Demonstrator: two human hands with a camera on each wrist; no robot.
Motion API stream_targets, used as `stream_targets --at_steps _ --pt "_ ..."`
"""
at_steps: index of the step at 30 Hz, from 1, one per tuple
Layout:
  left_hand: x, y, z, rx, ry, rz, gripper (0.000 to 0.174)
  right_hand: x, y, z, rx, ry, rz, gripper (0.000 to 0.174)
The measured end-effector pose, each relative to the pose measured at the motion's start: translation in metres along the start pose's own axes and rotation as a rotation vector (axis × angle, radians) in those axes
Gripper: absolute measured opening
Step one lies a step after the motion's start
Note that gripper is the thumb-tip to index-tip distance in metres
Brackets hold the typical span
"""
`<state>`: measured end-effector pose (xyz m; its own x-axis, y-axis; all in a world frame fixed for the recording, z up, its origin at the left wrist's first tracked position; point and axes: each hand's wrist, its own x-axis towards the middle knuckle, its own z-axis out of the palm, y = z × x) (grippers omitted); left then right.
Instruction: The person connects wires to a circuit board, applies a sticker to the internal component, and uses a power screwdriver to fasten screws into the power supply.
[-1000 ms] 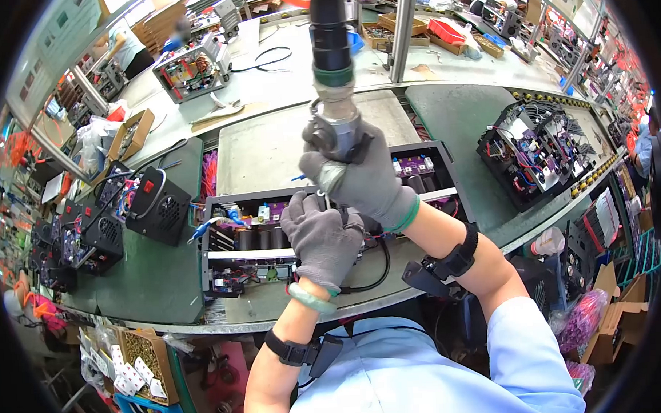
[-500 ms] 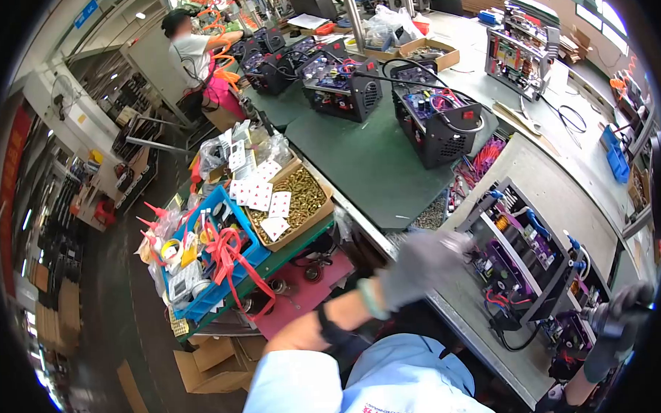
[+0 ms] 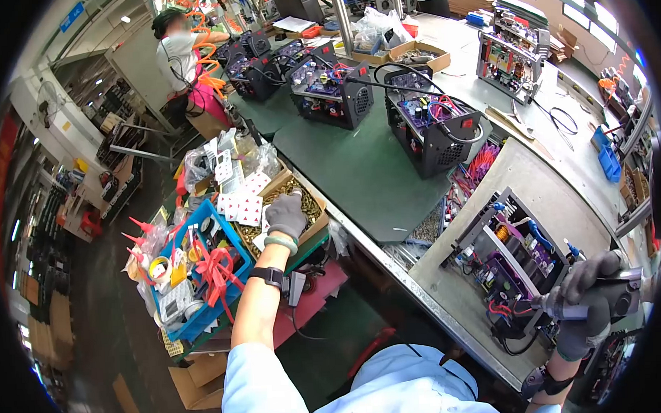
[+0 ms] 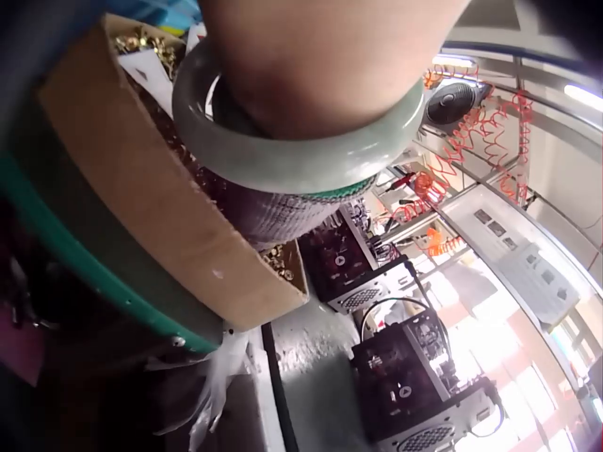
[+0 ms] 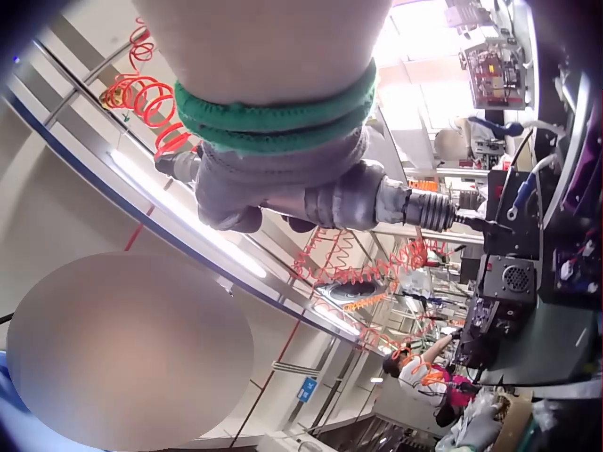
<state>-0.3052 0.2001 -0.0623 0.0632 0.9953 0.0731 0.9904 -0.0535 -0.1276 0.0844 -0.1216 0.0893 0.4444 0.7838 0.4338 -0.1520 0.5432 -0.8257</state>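
My gloved left hand [image 3: 285,214] reaches into a cardboard box [image 3: 324,225] of small brass-coloured screws [image 3: 301,186]. Its fingertips are down at the screws, and how they are bent cannot be made out. In the left wrist view, the bangle [image 4: 283,165] and the box wall [image 4: 141,179] hide most of that hand. My gloved right hand [image 3: 588,296] grips a power screwdriver [image 3: 628,292], fingers wrapped around its body. In the right wrist view the driver's spring-sleeved tip [image 5: 433,211] points toward the open black chassis [image 3: 518,254] with purple circuit boards.
Playing cards [image 3: 242,208] lie on the screw box. Beside it stands a blue basket [image 3: 196,324] with tape, a red ribbon and small parts. Several black machine units [image 3: 433,119] line the green bench [image 3: 329,163]. Another person [image 3: 184,66] works at the far left.
My left hand has left the chassis and moved left into the screw box. The right hand has moved away right with the driver. The view has swung left.
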Motion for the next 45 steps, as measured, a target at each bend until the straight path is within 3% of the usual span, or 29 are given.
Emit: stream_targets --at_steps 1,4,9,12,13,14,15,16,17,18,20,22,23,24,28,30,32,35,38,39,41,42,44,45 --pt "0.002 -0.003 0.013 0.027 0.044 0.034 0.021 0.001 0.004 0.003 0.005 -0.032 -0.013 0.063" --pt "-0.003 -0.009 0.024 -0.019 0.009 0.059 0.016 -0.002 0.009 0.012 -0.023 -0.026 -0.04 0.06" --pt "-0.002 -0.036 0.023 -0.145 -0.047 0.192 0.02 -0.01 -0.002 0.002 -0.072 0.029 -0.047 0.059" --pt "0.015 -0.052 0.05 -0.698 0.205 -0.013 0.025 -0.011 -0.011 -0.006 -0.019 0.07 -0.045 0.058" --pt "0.017 -0.056 0.045 -1.016 0.055 -0.184 0.025 -0.009 -0.012 -0.018 -0.009 0.028 -0.056 0.06" --pt "0.012 -0.057 0.044 -1.307 0.07 -0.344 0.021 -0.009 -0.011 -0.015 -0.029 0.043 -0.063 0.06" --pt "0.018 -0.074 0.051 -1.625 -0.14 -0.377 0.014 -0.009 -0.01 -0.009 0.019 0.073 -0.056 0.058" --pt "0.007 -0.065 0.032 -1.811 -0.148 -0.445 0.008 -0.011 -0.011 -0.005 0.055 0.117 -0.056 0.057" --pt "0.024 -0.086 0.081 -2.041 -0.094 -0.274 0.007 -0.011 -0.014 -0.005 0.05 0.116 -0.038 0.057" --pt "0.017 -0.086 0.076 -2.242 -0.121 -0.256 0.011 -0.009 -0.016 -0.006 0.045 0.117 -0.023 0.057" --pt "0.011 -0.088 0.064 -2.716 -0.453 -0.067 0.012 -0.007 -0.019 -0.008 0.112 0.071 -0.033 0.06" --pt "-0.022 -0.042 0.011 -2.767 -0.399 -0.372 0.021 -0.005 -0.024 -0.01 0.088 0.075 -0.059 0.062" --pt "-0.026 -0.032 0.017 -2.841 -0.631 -0.091 0.028 -0.005 -0.028 -0.006 0.1 0.093 -0.067 0.063" --pt "-0.045 0.001 -0.008 -2.798 -0.688 -0.175 0.028 -0.005 -0.029 -0.003 0.132 0.106 -0.089 0.062" --pt "-0.116 0.123 -0.073 -2.507 -1.007 -0.013 0.03 -0.005 -0.023 0.002 0.229 0.093 -0.234 0.058" --pt "-0.157 0.172 -0.099 -2.251 -1.082 0.347 0.033 -0.007 -0.02 0.002 0.225 0.101 -0.333 0.054" --pt "-0.178 0.215 -0.113 -2.129 -1.394 0.474 0.031 -0.01 -0.016 -0.002 0.193 0.135 -0.435 0.05" --pt "-0.199 0.266 -0.114 -2.157 -1.658 0.418 0.028 -0.019 -0.015 -0.012 0.11 0.243 -0.568 0.044" --pt "-0.225 0.295 -0.135 -2.161 -1.577 0.022 0.021 -0.032 -0.022 -0.029 0.082 0.318 -0.57 0.043" --pt "-0.227 0.299 -0.129 -2.141 -1.593 0.022 0.021 -0.036 -0.024 -0.034 0.071 0.332 -0.569 0.043" --pt "-0.227 0.307 -0.11 -2.252 -1.83 0.182 0.022 -0.042 -0.026 -0.035 0.049 0.385 -0.559 0.044" --pt "-0.227 0.309 -0.105 -2.233 -1.845 0.179 0.022 -0.045 -0.028 -0.036 0.031 0.417 -0.544 0.044" --pt "-0.223 0.311 -0.099 -2.298 -2.096 0.207 0.025 -0.051 -0.024 -0.047 0.147 0.383 -0.523 0.054" --pt "-0.223 0.312 -0.101 -2.3 -2.095 0.204 0.026 -0.05 -0.021 -0.049 0.139 0.356 -0.53 0.055"
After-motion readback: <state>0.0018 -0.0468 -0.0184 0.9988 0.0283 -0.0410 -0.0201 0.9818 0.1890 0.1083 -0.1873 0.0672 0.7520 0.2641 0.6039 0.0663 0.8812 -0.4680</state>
